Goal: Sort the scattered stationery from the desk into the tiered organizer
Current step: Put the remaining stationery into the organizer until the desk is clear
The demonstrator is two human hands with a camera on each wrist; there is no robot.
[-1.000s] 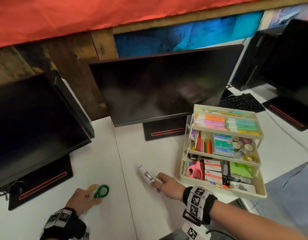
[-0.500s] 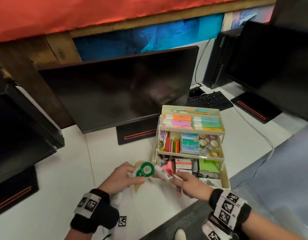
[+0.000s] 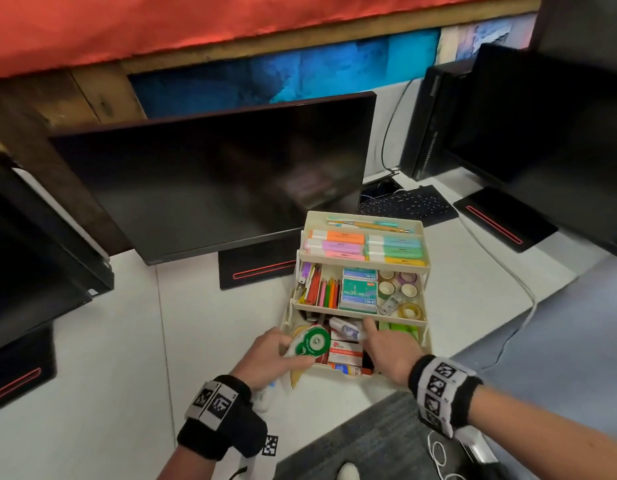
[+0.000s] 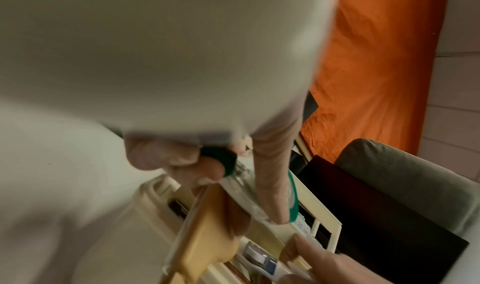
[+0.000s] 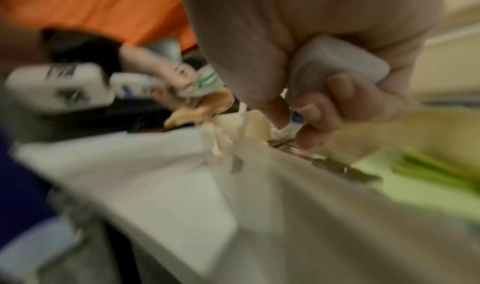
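Both hands were at the bottom tier of the cream organizer (image 3: 425, 268), which stood on the white desk (image 3: 109, 358) in front of the middle monitor (image 3: 213, 181). The left hand (image 3: 265, 355) gripped a green-and-white tape dispenser (image 3: 309, 341) with fingers and thumb curled round it, and held it over the tier's left end; a tan tape roll (image 4: 207, 233) was clamped in the same hand under the dispenser, as the left wrist view showed. The right hand (image 3: 390, 351) had its fingers curled round a small white correction tape (image 3: 345, 330), whose tip reached over the red-and-white boxes (image 3: 345, 351) in the middle of the bottom tier; in the right wrist view the white body (image 5: 335, 60) sat inside the closed fingers. Green sticky notes (image 3: 400, 329) lay at the right end of that tier, partly hidden by the hand. On the middle tier were coloured pencils (image 3: 329, 292), a teal staple box (image 3: 358, 289) and several small tape rolls (image 3: 397, 289). The top tier held pastel highlighters (image 3: 366, 247) in rows, and behind them thin pens (image 3: 366, 224) in a narrow slot. A black keyboard (image 3: 407, 204) lay behind the organizer, with further monitors at the left and right. Both wrists wore bands with black-and-white markers (image 3: 438, 386).
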